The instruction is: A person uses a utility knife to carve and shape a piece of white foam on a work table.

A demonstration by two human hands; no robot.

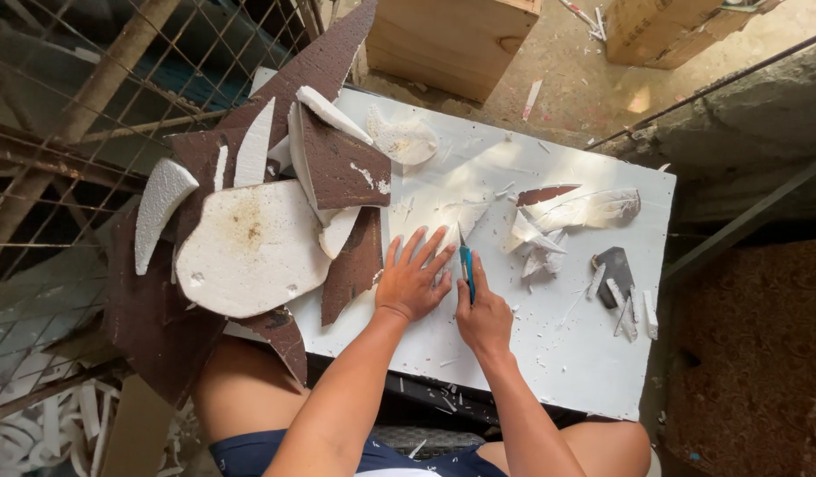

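My left hand [414, 279] lies flat with fingers spread on a white foam board [549, 353] that rests across my lap. My right hand [483, 314] grips a blue-handled utility knife [466, 265], blade pointing away from me and tip touching the foam just right of my left fingers. A thin white foam piece [443, 219] sits under and ahead of the blade. Cut foam shapes [567, 212], some brown-faced, lie to the right of the knife.
A heap of brown-backed and white foam offcuts [249, 247] covers the board's left side. Small scraps [620, 283] sit near the right edge. A wooden box [452, 35] and cardboard box [664, 26] stand beyond. Wire mesh [63, 132] fences the left.
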